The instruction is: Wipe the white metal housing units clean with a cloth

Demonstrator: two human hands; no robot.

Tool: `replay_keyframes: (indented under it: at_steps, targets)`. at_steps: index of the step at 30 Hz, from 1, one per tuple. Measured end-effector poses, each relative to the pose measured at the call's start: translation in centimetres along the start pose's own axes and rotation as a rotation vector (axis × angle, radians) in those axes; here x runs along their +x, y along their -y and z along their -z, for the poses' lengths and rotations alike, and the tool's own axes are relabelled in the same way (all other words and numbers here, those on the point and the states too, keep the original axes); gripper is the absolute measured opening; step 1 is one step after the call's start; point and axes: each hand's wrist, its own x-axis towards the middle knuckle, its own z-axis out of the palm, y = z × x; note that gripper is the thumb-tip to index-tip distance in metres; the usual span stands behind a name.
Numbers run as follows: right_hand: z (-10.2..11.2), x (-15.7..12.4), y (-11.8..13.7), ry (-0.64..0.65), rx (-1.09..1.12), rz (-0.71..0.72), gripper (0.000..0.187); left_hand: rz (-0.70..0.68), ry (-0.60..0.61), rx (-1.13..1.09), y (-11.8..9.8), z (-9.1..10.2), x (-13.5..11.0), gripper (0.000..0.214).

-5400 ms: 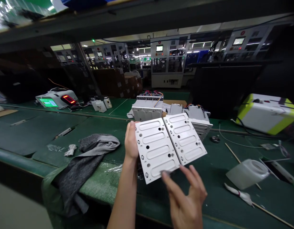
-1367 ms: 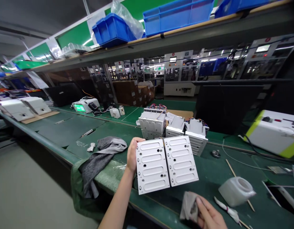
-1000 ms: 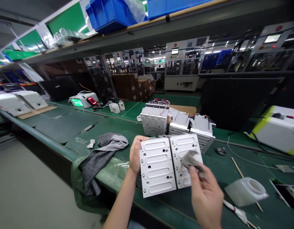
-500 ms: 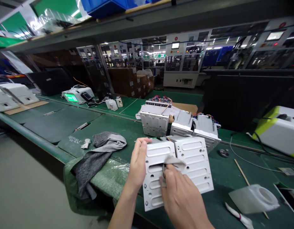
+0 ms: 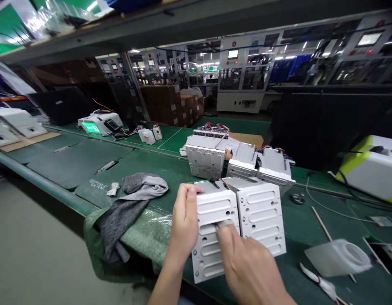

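Observation:
My left hand [image 5: 184, 222] grips the left edge of a white metal module [image 5: 246, 218] with two slotted faces, held upright on the green bench. My right hand [image 5: 246, 264] is closed on a small grey wipe [image 5: 225, 223] and presses it against the left slotted face. Only a corner of the wipe shows past my fingers. Coloured wires stick out at the top of the module.
Three similar white modules [image 5: 206, 156] stand behind it. A grey cloth [image 5: 132, 201] lies at the left, a white plastic bottle [image 5: 340, 257] and a wooden stick [image 5: 323, 224] at the right. A white and yellow box [image 5: 370, 167] sits far right. The bench edge [image 5: 40, 182] runs along the left.
My right hand picked up the grey wipe from the bench, brought it to the module and now rubs it on the left face. My left hand keeps its hold; the module has tilted more upright.

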Motion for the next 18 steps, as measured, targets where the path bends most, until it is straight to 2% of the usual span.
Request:
replay_keyframes:
  at_steps: [5,11,14,18]
  targets:
    - [0.4,0.8,2.6,-0.026,0.122,0.016,0.015,-0.02,-0.016,-0.004,0.4,-0.1,0.1,0.033]
    - [0.2,0.0,1.0,0.027,0.046,-0.027,0.014,-0.032,-0.016,-0.009,0.3,-0.2,0.0,0.032]
    - [0.2,0.3,1.7,0.033,0.068,-0.037,0.011,-0.026,-0.026,-0.014,0.4,-0.2,0.1,0.031]
    - [0.6,0.8,2.6,0.025,0.143,0.022,0.01,-0.026,-0.027,-0.02,0.6,-0.2,0.4,0.034]
